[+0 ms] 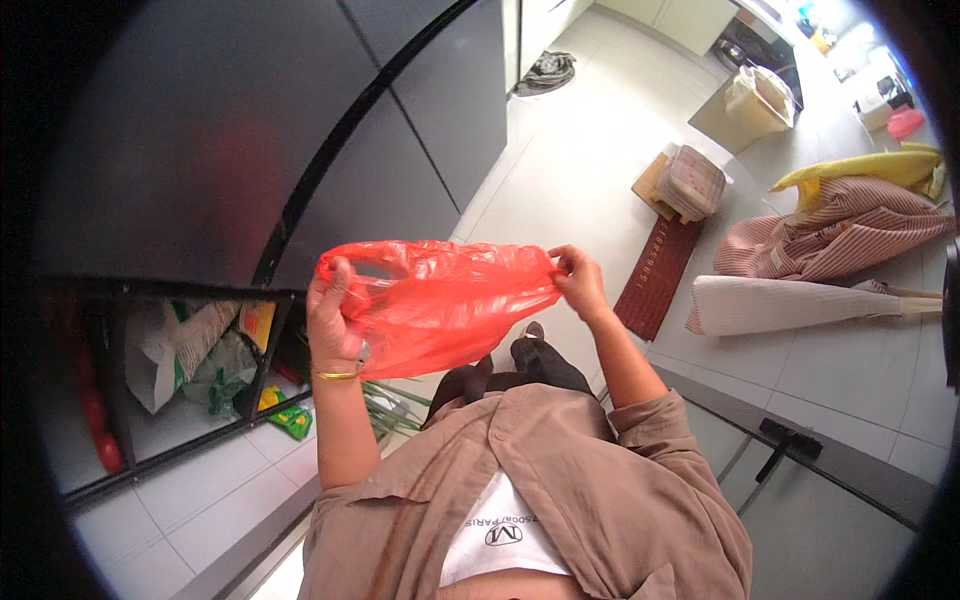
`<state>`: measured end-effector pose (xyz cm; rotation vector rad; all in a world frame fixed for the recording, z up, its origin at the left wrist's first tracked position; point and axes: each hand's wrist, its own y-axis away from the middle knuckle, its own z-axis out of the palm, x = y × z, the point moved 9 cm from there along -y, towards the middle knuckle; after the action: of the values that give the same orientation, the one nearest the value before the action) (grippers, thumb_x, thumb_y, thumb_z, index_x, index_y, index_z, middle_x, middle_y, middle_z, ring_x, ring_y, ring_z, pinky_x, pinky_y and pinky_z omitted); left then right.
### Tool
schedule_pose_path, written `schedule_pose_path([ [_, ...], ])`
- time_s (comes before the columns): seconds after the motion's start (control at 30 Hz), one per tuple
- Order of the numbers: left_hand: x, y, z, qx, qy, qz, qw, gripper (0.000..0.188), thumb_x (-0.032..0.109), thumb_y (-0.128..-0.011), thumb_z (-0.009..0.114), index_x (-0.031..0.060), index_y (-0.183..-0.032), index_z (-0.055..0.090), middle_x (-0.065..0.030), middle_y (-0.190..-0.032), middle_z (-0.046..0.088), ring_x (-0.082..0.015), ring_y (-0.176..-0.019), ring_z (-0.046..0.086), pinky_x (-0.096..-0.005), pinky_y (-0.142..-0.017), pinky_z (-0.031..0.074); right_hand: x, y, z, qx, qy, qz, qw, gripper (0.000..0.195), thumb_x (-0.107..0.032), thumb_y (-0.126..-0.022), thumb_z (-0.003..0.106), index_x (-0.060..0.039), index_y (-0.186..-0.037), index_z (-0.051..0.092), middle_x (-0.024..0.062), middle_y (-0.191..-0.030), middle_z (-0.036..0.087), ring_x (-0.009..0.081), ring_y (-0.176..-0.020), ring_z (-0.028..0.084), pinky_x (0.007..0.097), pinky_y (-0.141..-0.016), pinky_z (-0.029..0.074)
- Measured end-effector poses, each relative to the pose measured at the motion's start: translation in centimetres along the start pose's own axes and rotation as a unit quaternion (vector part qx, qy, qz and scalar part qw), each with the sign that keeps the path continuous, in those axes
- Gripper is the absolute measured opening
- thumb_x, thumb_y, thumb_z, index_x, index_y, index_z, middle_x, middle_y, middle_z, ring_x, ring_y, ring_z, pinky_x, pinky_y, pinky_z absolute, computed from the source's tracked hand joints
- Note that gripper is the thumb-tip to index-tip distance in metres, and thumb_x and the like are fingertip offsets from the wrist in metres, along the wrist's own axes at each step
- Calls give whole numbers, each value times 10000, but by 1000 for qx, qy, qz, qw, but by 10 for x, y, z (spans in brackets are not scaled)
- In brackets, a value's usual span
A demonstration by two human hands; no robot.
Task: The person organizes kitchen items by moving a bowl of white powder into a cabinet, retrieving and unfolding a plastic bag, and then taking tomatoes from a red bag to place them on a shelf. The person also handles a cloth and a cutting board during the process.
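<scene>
A thin red plastic carrier bag (pixel 450 307) is stretched sideways between my two hands, at waist height over the floor. My left hand (pixel 334 315) grips the handle end, with the thumb on top and a handle loop showing beside it. Pinched between the fingers of my right hand (pixel 577 281) is the opposite end of the bag. The bag looks flat; whether anything lies inside cannot be made out. Below it, green leafy stalks (pixel 394 405) show near my left forearm.
At left, a dark cabinet (pixel 397 150) stands above open shelves (pixel 187 442) holding plastic bags. On the right wall hang striped aprons (pixel 825 232) and a yellow cloth (pixel 862 169). Lidded plastic boxes (pixel 690 184) sit by a red mat (pixel 656 277) bearing writing. A lined bin (pixel 761 97) stands farther back.
</scene>
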<state>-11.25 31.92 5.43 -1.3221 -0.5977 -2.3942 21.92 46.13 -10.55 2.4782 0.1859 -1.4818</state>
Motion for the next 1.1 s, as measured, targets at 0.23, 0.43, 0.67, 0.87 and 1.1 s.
schedule_pose_path([
  [0.23, -24, -79, 45, -25, -266, 126, 955, 74, 81, -936, 635, 82, -905, 568, 55, -826, 549, -34, -739, 492, -190, -672, 419, 37, -42, -149, 143, -44, 11, 989, 336, 87, -674, 639, -45, -978, 696, 77, -909, 677, 151, -786, 618, 287, -715, 521],
  [0.43, -61, -151, 119, -41, -321, 94, 941, 63, 95, -954, 603, 76, -914, 560, 47, -809, 561, -38, -712, 507, -195, -647, 436, 59, -66, -200, 114, -339, 81, 930, 214, 77, -756, 578, 22, -936, 681, 123, -1006, 690, 175, -923, 656, 322, -795, 549],
  [0.67, -88, -255, 202, -121, -66, -1, 990, 228, 78, -965, 563, 63, -1187, 515, -51, -1065, 648, -168, -964, 653, -321, -863, 551, -7, -79, -251, -39, -427, 1, 904, 397, -42, -835, 687, 34, -1211, 585, 77, -1122, 660, 147, -1022, 616, 302, -974, 463],
  [0.87, -90, -293, 277, -181, -54, 6, 982, 503, 103, -916, 653, 68, -1361, 420, -109, -1268, 557, -210, -1207, 540, -384, -1023, 470, 1, -130, -287, 100, -267, 10, 958, 154, -78, -906, 673, 28, -1015, 688, 8, -914, 682, 80, -810, 595, 246, -743, 487],
  [1.1, -52, -237, 367, -289, -561, 431, 645, 1055, 529, -626, 819, 153, -1484, 334, -139, -1512, 324, -310, -1448, 232, -485, -1204, 106, -34, -184, -264, 40, -290, -11, 956, 174, -123, -908, 680, 21, -1006, 686, -1, -861, 664, 74, -802, 579, 246, -744, 477],
])
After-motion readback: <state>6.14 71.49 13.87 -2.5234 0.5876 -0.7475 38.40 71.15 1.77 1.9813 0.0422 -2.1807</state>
